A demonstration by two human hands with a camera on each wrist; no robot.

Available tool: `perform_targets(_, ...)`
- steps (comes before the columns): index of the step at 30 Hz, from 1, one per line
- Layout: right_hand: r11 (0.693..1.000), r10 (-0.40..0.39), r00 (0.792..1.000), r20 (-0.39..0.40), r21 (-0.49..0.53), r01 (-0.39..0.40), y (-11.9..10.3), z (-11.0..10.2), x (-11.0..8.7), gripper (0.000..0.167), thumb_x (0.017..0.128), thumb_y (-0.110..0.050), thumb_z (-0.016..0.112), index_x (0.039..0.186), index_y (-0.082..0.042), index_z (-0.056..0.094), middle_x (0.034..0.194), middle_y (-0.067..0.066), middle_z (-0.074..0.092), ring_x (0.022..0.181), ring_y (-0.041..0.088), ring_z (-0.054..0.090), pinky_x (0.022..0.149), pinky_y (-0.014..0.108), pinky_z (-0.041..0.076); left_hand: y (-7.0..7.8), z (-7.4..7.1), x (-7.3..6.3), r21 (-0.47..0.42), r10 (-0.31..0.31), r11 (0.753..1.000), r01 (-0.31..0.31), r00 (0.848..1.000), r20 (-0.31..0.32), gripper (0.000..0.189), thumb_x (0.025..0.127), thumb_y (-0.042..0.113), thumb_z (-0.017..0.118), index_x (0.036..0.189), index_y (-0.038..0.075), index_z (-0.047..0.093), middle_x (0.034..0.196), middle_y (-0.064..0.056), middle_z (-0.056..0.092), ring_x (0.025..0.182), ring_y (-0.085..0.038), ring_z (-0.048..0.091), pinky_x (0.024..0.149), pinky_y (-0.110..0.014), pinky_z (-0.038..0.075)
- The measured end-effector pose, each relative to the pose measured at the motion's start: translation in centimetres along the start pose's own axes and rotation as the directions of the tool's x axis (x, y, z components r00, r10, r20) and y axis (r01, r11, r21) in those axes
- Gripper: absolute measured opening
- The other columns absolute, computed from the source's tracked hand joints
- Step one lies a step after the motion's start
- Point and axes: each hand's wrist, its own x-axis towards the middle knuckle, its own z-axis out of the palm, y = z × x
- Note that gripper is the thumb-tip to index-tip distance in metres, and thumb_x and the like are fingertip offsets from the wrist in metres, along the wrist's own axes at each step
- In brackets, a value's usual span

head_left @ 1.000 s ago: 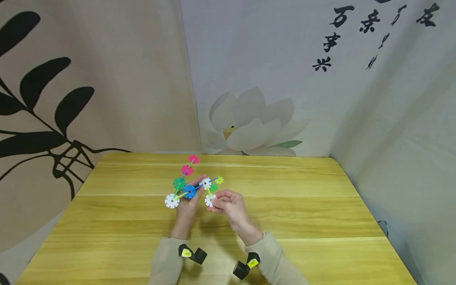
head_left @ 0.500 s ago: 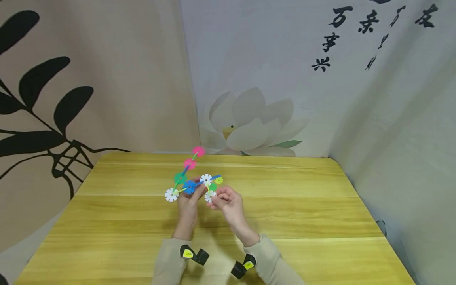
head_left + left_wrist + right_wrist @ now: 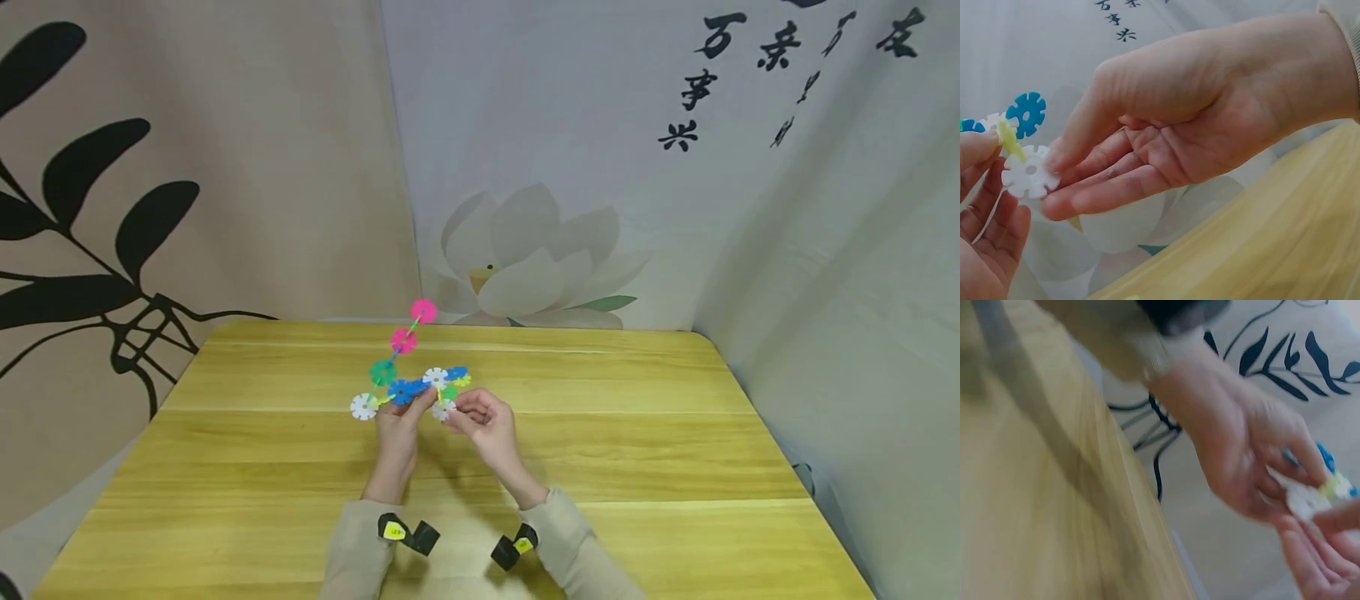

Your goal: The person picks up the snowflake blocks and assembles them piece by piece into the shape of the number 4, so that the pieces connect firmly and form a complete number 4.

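A chain of notched snowflake discs (image 3: 402, 392) is held between both hands, raised over the table. My left hand (image 3: 398, 433) grips its middle near a blue disc, thumb in front and fingers behind. My right hand (image 3: 489, 423) pinches the lower white disc (image 3: 1030, 171) between thumb and fingers; a yellow disc (image 3: 1009, 140) slots into it in the left wrist view. Pink discs (image 3: 403, 341) and a teal green one (image 3: 382, 372) rise from the chain's left part, over another white disc (image 3: 363, 407). In the right wrist view the white disc (image 3: 1305, 501) is blurred between the hands.
The wooden table (image 3: 645, 450) stretches below both forearms. Printed cloth (image 3: 540, 150) hangs behind it, with more cloth at both sides. Black wrist cameras (image 3: 426, 537) sit at both cuffs.
The disc chain has been lifted slightly and tilted, its pink end moving up and right. Both hands moved up a little, keeping their holds.
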Motion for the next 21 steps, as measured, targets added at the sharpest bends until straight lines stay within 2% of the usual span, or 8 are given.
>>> perform_targets(3,0.99,-0.038,0.996,0.08,-0.131,0.049,0.5,-1.0,0.6,0.019,0.081,0.015,0.061,0.098,0.017,0.055,0.088,0.03,0.063,0.079,0.034,0.066,0.07,0.026,0.057,0.0,-0.5,0.3,0.003,0.022,1.0,-0.022,1.0,-0.009,0.009,0.081,0.007,0.073,0.073,0.012,0.071,0.072,0.009,0.068,0.076,-0.007,0.063,0.079,-0.025,0.052)
perform_targets(5,0.974,-0.039,0.995,0.089,-0.219,0.058,1.8,-1.7,1.3,0.019,0.08,0.013,0.062,0.099,0.014,0.057,0.088,0.025,0.065,0.081,0.038,0.064,0.071,0.027,0.057,0.1,-0.8,0.5,0.009,0.021,1.0,-0.021,1.0,-0.016,0.014,0.082,0.006,0.072,0.071,0.015,0.071,0.072,0.009,0.068,0.077,-0.007,0.063,0.08,-0.025,0.051)
perform_targets(6,0.962,-0.036,0.996,0.077,-0.266,0.055,2.5,-2.0,1.7,0.019,0.08,0.012,0.063,0.099,0.012,0.059,0.088,0.023,0.066,0.08,0.035,0.065,0.07,0.028,0.057,0.1,-0.9,0.5,0.008,0.021,1.0,-0.021,1.0,-0.018,0.014,0.082,0.006,0.072,0.071,0.015,0.071,0.072,0.009,0.068,0.078,-0.007,0.063,0.082,-0.026,0.051)
perform_targets(9,0.917,0.004,0.999,0.037,-0.4,0.011,3.9,-2.5,2.9,0.018,0.081,0.009,0.064,0.099,0.009,0.062,0.09,0.02,0.066,0.08,0.029,0.064,0.069,0.028,0.056,0.4,-1.2,0.7,0.018,0.013,1.0,-0.013,1.0,-0.019,0.018,0.083,0.005,0.07,0.07,0.017,0.071,0.072,0.01,0.068,0.081,-0.007,0.063,0.088,-0.027,0.047)
perform_targets(12,0.858,0.054,0.998,0.038,-0.514,-0.027,5.1,-2.7,4.0,0.019,0.082,0.006,0.065,0.101,0.008,0.064,0.094,0.02,0.066,0.082,0.028,0.063,0.07,0.03,0.056,0.7,-1.3,0.7,0.033,0.007,0.999,-0.006,1.0,-0.013,0.017,0.083,0.006,0.071,0.07,0.018,0.071,0.073,0.011,0.068,0.084,-0.007,0.062,0.092,-0.028,0.044)
perform_targets(16,0.791,0.111,0.991,0.073,-0.611,-0.043,6.5,-2.6,5.5,0.023,0.085,0.0,0.066,0.107,0.005,0.065,0.101,0.019,0.065,0.089,0.028,0.062,0.074,0.035,0.056,0.8,-1.3,0.7,0.043,0.017,0.999,-0.017,1.0,-0.01,0.014,0.082,0.008,0.073,0.071,0.017,0.071,0.074,0.012,0.068,0.084,-0.008,0.062,0.09,-0.028,0.046)
perform_targets(21,0.713,0.158,0.987,0.028,-0.695,-0.094,7.7,-2.4,7.2,0.032,0.085,-0.003,0.067,0.116,0.004,0.062,0.106,0.019,0.059,0.094,0.029,0.057,0.08,0.039,0.053,0.6,-1.3,0.7,0.055,0.074,0.996,-0.074,0.997,0.011,0.022,0.082,0.001,0.07,0.071,0.02,0.072,0.074,0.012,0.068,0.085,-0.007,0.062,0.085,-0.025,0.048)
